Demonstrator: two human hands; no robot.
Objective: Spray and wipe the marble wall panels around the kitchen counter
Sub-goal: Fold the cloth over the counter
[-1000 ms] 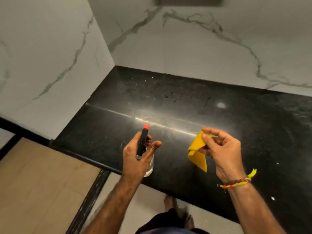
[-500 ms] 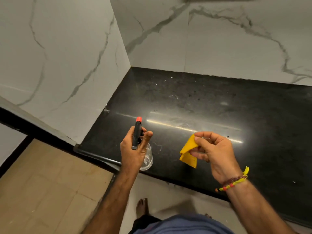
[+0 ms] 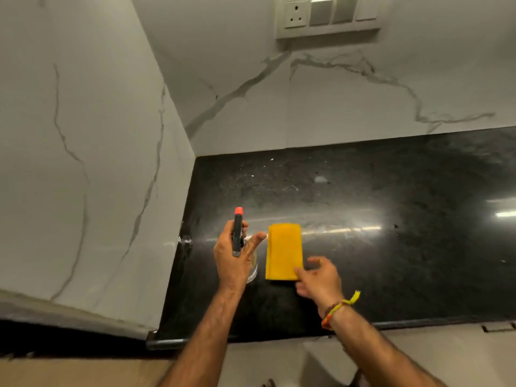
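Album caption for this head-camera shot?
Left hand grips spray bottle; right hand touches yellow cloth on black counter.

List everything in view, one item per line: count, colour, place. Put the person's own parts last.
spray bottle: one, black head with red nozzle, clear body, held over the counter's left part
cloth: one, yellow, folded, on the counter
counter: one, black, below the walls
marble wall panels: white, grey-veined, left and behind
switch plate: one, white, back wall
bracelet: one, yellow and red, right wrist
left hand: grips spray bottle
right hand: fingers at the cloth's near corner
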